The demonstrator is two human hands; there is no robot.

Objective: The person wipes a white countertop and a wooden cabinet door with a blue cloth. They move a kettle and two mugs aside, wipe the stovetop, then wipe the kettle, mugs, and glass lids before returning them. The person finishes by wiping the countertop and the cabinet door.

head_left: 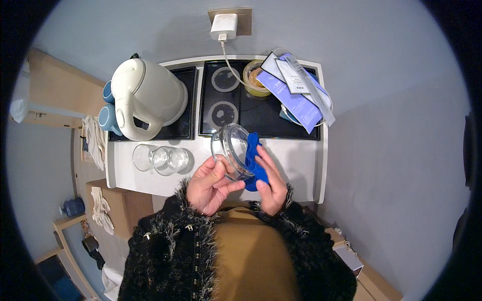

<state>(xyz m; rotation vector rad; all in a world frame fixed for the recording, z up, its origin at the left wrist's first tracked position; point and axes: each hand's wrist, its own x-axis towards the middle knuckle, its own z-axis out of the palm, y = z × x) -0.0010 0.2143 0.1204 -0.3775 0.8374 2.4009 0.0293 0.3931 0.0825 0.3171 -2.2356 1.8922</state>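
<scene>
My left hand point(206, 188) grips a clear, round glass bowl point(226, 141) by its lower edge, with the thumb on the near side. The bowl is tilted on its side above the front of the white counter. In my right hand point(272, 186) is a blue cloth point(252, 145), pressed by the fingers against the bowl's right side. Part of the cloth hangs below the bowl. Just left of my hands, clear drinking glasses point(178, 160) stand close together on the counter.
A white electric kettle point(145, 95) stands on a black tray at the left, beside blue mugs point(107, 118). Another black tray point(251, 128) holds a plastic tub point(253, 75) and purple packets point(293, 98). A white charger point(224, 26) hangs from the wall socket, its cable running down to the tray.
</scene>
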